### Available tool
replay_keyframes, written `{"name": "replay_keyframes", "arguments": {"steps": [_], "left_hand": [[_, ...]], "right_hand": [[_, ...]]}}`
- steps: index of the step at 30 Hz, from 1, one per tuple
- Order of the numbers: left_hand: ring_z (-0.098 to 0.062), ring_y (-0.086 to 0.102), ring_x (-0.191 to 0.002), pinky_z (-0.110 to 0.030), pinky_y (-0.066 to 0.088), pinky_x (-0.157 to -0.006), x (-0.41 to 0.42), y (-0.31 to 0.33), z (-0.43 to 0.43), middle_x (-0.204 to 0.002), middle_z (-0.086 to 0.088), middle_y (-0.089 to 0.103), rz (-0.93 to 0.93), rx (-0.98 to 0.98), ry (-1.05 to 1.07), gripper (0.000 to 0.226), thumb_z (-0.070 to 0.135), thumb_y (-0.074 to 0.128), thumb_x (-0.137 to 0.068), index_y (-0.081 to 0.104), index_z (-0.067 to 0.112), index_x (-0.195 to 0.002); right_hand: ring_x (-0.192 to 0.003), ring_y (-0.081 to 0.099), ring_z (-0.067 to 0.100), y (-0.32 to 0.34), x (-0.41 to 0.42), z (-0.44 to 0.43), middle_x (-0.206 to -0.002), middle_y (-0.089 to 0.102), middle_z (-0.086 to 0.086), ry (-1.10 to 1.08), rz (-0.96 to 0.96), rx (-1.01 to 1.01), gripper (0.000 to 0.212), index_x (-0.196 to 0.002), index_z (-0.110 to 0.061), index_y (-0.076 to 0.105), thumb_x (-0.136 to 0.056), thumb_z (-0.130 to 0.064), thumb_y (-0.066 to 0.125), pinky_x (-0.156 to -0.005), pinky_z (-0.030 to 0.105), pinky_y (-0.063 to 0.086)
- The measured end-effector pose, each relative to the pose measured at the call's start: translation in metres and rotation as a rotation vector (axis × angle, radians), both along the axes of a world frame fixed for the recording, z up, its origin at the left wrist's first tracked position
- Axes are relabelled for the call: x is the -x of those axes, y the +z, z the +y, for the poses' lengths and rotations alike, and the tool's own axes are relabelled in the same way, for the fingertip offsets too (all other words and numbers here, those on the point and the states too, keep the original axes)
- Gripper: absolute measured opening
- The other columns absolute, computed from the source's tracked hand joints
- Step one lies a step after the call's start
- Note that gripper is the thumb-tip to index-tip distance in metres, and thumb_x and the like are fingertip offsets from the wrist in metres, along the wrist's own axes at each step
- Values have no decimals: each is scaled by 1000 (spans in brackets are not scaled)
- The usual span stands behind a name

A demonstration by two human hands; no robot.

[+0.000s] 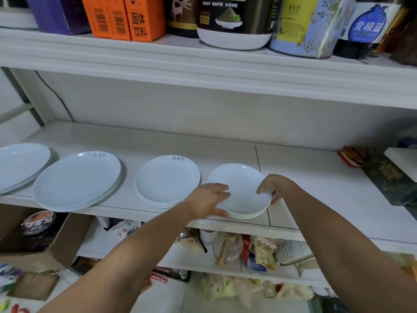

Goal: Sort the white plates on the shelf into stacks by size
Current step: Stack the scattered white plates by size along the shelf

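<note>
**Q:** Head view showed four piles on the shelf [158, 141]. Where did the plates stand, and what were the hands doing?

**A:** The white plates sat in a row along the front of the shelf: a far-left stack [20, 163] partly cut off by the frame, a large stack [76, 181] just beside it, a medium stack [168, 179] further right, and the smallest stack [239, 188] at the right end. Both hands were on that last one. The left hand [206, 201] lay with fingers laid flat over the near-left rim and the thumb tucked under the edge; the right hand [269, 188] pinched the right rim, fingers curled over the top and thumb below.

**Q:** Why hold it from both sides?

**A:** My guess was that opposite grips keep a pile of slick plates square, whether it was being set down or straightened. It overhung the shelf's front edge a little, so a nudge backward looked wise.

**Q:** And the row itself?

**A:** Sizes ran from big on the left to small on the right, each pile apart from its neighbour, so the sorting looked nearly done.
</note>
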State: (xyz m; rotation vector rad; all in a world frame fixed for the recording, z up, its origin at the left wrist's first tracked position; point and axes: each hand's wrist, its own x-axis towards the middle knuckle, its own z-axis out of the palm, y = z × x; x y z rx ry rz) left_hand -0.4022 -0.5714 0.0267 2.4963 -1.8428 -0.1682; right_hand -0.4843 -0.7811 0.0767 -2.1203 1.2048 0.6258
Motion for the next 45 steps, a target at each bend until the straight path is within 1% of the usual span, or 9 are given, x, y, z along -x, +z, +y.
{"name": "replay_keyframes", "arguments": {"steps": [10, 14, 18, 24, 32, 34, 38, 43, 45], "left_hand": [[-19, 30, -143, -35, 33, -114, -1, 4, 0, -157, 5, 29, -65, -130, -4, 68, 61, 43, -90, 36, 25, -147], [-18, 23, -146, -33, 22, -118, -2, 4, 4, -159, 3, 24, -62, -121, -26, 69, 59, 42, -91, 31, 23, -149], [-13, 10, -150, -32, 4, -124, -14, 5, 25, -161, 3, 14, -98, -20, 44, 76, 63, 36, -90, 19, 23, -153], [-12, 11, -150, -32, 2, -123, -53, 9, 101, -161, 3, 14, -138, -45, 227, 113, 81, -6, -59, 16, 22, -154], [-18, 21, -148, -32, 6, -121, -103, 7, 223, -159, -2, 23, -143, 46, 416, 120, 87, -3, -57, 26, 17, -151], [-19, 21, -148, -32, 5, -120, -121, 4, 258, -158, -3, 25, -150, 37, 420, 120, 90, 1, -59, 28, 16, -150], [-16, 6, -151, -31, -1, -121, -154, 3, 331, -162, 0, 9, -151, -41, 431, 94, 70, 44, -81, 12, 20, -154], [-15, 13, -150, -28, -1, -119, -186, 4, 396, -161, 2, 17, -99, -15, 417, 108, 84, 27, -64, 18, 23, -153], [-18, 21, -148, -31, 5, -120, -196, 3, 408, -159, -1, 25, -103, 47, 400, 94, 74, 40, -75, 25, 22, -151]], "right_hand": [[-115, 60, 36, 0, 3, -1, -130, 55, 23, -64, -83, -80, 41, -130, 3, 49, -92, -8, 58, -98, 45, 51], [-117, 59, 34, 2, 3, 3, -130, 56, 21, -55, -47, -52, 42, -130, 1, 48, -93, -17, 58, -100, 43, 49], [-111, 58, 30, -1, -13, 11, -116, 57, 11, 45, -34, 210, 45, -127, -5, 51, -89, -29, 56, -91, 33, 49], [-130, 41, 32, -7, -69, 59, -138, 41, 18, 254, -297, 512, 53, -136, -3, 39, -90, -25, 56, -102, 39, 40], [-136, 38, 24, -14, -149, 182, -146, 39, 8, 697, -441, 352, 58, -143, -14, 37, -91, -30, 57, -110, 34, 35], [-138, 37, 24, -16, -169, 214, -149, 35, 8, 719, -439, 316, 62, -146, -14, 34, -92, -32, 56, -110, 36, 34], [-138, 36, 26, -18, -208, 275, -151, 32, 9, 674, -460, 233, 62, -147, -13, 33, -92, -32, 56, -112, 38, 34], [-135, 39, 27, -22, -253, 335, -149, 35, 12, 588, -493, 162, 62, -146, -8, 33, -94, -36, 52, -107, 34, 34], [-136, 36, 28, -26, -263, 352, -148, 36, 12, 579, -471, 167, 62, -145, -8, 33, -95, -40, 48, -107, 36, 33]]}}
